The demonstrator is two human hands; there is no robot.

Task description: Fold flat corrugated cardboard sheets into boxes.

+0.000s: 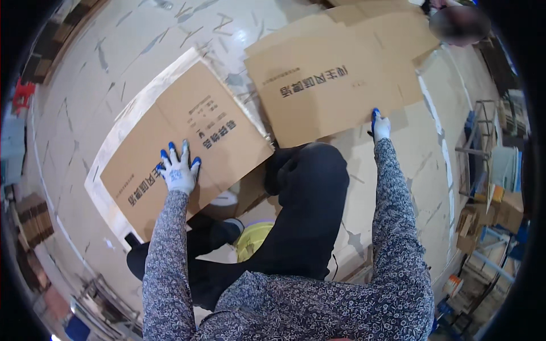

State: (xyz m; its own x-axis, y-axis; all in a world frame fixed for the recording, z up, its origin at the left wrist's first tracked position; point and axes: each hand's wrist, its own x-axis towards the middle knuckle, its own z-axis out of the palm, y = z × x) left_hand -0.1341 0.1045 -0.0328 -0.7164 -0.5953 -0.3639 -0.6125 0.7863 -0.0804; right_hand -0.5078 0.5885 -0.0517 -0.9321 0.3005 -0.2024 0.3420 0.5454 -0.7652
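My left hand [180, 173], in a white glove with blue fingertips, lies spread on a flat brown cardboard sheet [227, 165] with dark print. That sheet rests at an angle on a white sheet [107, 149] on the floor. At the right, my gloved right hand [381, 126] is closed on the near edge of another printed cardboard sheet [318, 111]. Its fingers are partly hidden there. This second sheet overlaps more flat cardboard [398, 28] behind it.
My bent legs [304, 199] lie between my arms, with a yellow round object [253, 241] beneath them. Cardboard stacks [33, 219] stand at the far left. Metal racks [475, 153] and boxes [475, 224] line the right. Part of another person [449, 4] shows at the upper right.
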